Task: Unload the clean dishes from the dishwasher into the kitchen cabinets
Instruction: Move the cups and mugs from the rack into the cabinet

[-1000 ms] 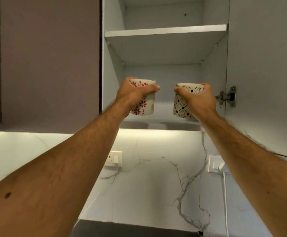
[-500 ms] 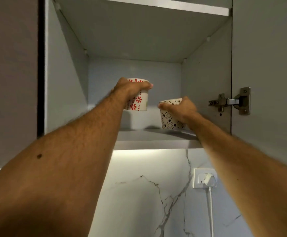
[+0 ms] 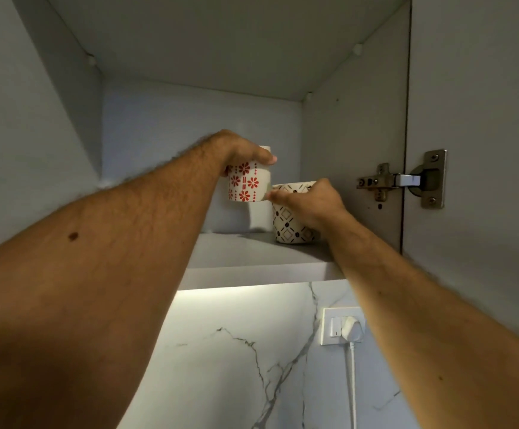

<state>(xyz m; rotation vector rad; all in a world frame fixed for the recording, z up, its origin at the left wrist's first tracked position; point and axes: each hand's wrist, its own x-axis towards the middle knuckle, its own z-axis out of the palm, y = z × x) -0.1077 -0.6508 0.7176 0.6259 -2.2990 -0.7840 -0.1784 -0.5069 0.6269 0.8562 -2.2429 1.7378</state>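
While the right hand grips the black-patterned cup resting on the cabinet shelf, the left hand clasps the red-flowered cup aloft, unplaced.

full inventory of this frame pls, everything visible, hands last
red-flower cup: 1, white with red flowers, held above the shelf in the left hand
diamond-pattern cup: 1, cream with dark diamonds, base on the shelf, right hand on it
cabinet shelf: 1, grey, bottom of the open cabinet
cabinet door: 1, grey, swung open at right
hinge: 1, metal, between cabinet side and door
wall socket: 1, white, on the marble wall below
plug: 1, white, in the socket, cord hanging down
marble wall: 1, white with grey veins
left hand: gripping the red-flower cup
right hand: gripping the diamond-pattern cup
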